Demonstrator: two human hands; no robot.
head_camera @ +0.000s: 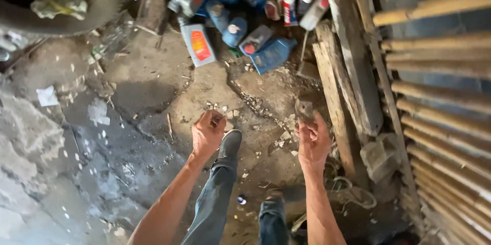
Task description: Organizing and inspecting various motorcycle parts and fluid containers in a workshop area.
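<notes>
My left hand [208,131] is raised over the dirt floor with its fingers curled into a loose fist; nothing shows inside it. My right hand [313,138] is beside it, fingers closed around a small dusty grey lump [304,108] that sticks up above the fingertips. Both forearms reach up from the bottom of the view. Below the hands are my legs in grey trousers and a dark shoe [230,144] stepping forward.
A heap of blue and grey plastic oil bottles [245,30] lies ahead on the floor. An old tyre [97,5] sits at top left. Worn wooden planks [348,71] and a bamboo slat wall [440,81] run along the right. A grey stone block [381,157] rests by the planks.
</notes>
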